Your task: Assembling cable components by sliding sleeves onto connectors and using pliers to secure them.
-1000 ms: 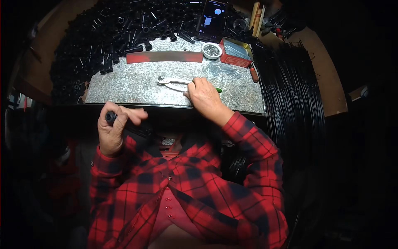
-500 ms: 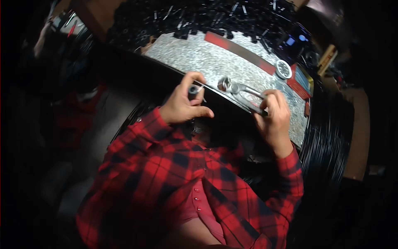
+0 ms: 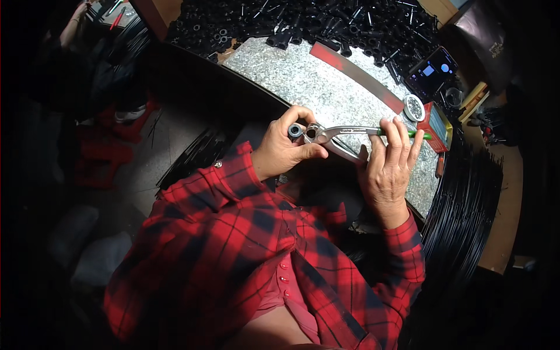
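My left hand [image 3: 274,149] is closed around a short dark tubular piece [image 3: 296,130], with its round hollow end showing between thumb and fingers. My right hand [image 3: 389,169] holds a pair of metal pincers [image 3: 353,130] by the handles, which are spread apart. One handle shows a green grip at its end. The pincers' rounded head lies right against the piece, between my left thumb and forefinger. Whether the jaws bite on anything is hard to make out. Both hands are at the near edge of a speckled grey worktop [image 3: 274,73].
A heap of black tubular parts [image 3: 291,20] covers the back. A red and grey strip [image 3: 357,77], a white dish of small bits [image 3: 414,108], a red box [image 3: 429,125] and a phone [image 3: 433,70] lie rightward. Long black rods [image 3: 461,204] stand at right. Another person's hand [image 3: 71,28] shows far left.
My right hand has lifted the pincers off the worktop's edge and brought their head to the piece in my left hand. The thin light pin seen at the piece before no longer shows.
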The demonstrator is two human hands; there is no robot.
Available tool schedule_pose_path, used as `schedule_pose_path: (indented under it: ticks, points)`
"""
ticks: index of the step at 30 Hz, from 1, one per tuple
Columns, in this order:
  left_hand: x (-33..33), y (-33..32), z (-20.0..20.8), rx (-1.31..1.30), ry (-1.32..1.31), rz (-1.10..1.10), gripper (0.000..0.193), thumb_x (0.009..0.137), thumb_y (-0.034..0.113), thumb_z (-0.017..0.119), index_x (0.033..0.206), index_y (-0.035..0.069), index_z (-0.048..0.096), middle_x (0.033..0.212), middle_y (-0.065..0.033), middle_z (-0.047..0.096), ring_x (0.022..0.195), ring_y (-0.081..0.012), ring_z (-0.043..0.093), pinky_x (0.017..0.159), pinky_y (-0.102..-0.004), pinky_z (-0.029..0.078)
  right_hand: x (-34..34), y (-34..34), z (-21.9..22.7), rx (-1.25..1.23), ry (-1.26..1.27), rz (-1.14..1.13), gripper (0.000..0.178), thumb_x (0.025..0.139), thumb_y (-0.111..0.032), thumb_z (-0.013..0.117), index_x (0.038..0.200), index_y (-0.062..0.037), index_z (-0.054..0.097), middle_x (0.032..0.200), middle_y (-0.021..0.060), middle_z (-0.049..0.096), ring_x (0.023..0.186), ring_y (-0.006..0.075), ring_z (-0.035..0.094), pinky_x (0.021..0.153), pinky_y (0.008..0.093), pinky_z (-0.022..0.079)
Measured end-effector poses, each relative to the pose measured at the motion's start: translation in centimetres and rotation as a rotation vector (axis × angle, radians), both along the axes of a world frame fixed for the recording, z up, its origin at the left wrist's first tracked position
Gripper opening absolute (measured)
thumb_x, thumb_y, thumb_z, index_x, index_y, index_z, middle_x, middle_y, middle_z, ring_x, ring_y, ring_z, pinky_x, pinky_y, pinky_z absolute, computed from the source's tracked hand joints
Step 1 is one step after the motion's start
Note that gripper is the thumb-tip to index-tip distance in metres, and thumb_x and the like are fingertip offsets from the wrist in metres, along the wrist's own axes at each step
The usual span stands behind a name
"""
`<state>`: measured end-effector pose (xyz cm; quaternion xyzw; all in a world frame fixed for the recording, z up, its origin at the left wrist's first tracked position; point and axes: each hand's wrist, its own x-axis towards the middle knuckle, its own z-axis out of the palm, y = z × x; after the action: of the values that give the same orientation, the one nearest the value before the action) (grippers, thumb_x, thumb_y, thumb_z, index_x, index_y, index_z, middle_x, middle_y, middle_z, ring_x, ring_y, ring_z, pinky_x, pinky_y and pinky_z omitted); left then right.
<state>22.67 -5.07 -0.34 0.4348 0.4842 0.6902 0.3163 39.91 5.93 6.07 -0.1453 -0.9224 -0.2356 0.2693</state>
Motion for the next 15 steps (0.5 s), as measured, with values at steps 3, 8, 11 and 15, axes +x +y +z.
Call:
schedule_pose_path:
  ticks: [3,8,11,15]
  points:
    - [0.1,0.0,-0.3,-0.017,0.071,0.062,0.047,0.065,0.025,0.083,0.092,0.004,0.051,0.074,0.0041,0.052,0.065,-0.0003,0.043,0.056,-0.0176,0.038,0.4,-0.4,-0.2,-0.100,-0.013,-0.020,0.017,0.082,-0.020,0.061,0.083,-0.0036,0.054,0.113,0.0132,0.051,0.111,0.0289,0.049,0.103,0.0535,0.027]
    - [-0.2,-0.7,0.6,-0.081,0.036,0.047,0.043,0.062,0.024,0.086,0.082,0.004,0.053,0.068,0.0057,0.049,0.062,0.0003,0.041,0.053,-0.0168,0.035,1.3,-1.1,0.2,-0.148,-0.060,0.036,0.019,0.079,-0.019,0.063,0.082,-0.0035,0.053,0.101,0.0145,0.055,0.095,0.0291,0.055,0.084,0.0428,0.041]
    - [-0.6,-1.0,0.1,-0.115,0.013,-0.038,0.051,0.059,0.032,0.086,0.086,0.004,0.053,0.069,0.0068,0.049,0.062,0.0006,0.040,0.053,-0.0163,0.033,1.9,-1.3,0.1,-0.310,-0.155,0.060,0.018,0.079,-0.014,0.065,0.088,-0.0037,0.053,0.089,0.0136,0.057,0.085,0.0292,0.058,0.072,0.0368,0.045]
    - [-1.6,-1.4,-0.5,-0.096,0.086,-0.164,0.050,0.056,0.030,0.087,0.084,0.005,0.053,0.063,0.0069,0.046,0.058,0.0001,0.040,0.051,-0.0170,0.032,2.3,-1.7,-0.8,-0.690,-0.157,0.201,0.021,0.077,-0.009,0.069,0.088,-0.0018,0.053,0.077,0.0131,0.055,0.067,0.0243,0.059,0.056,0.0300,0.046]
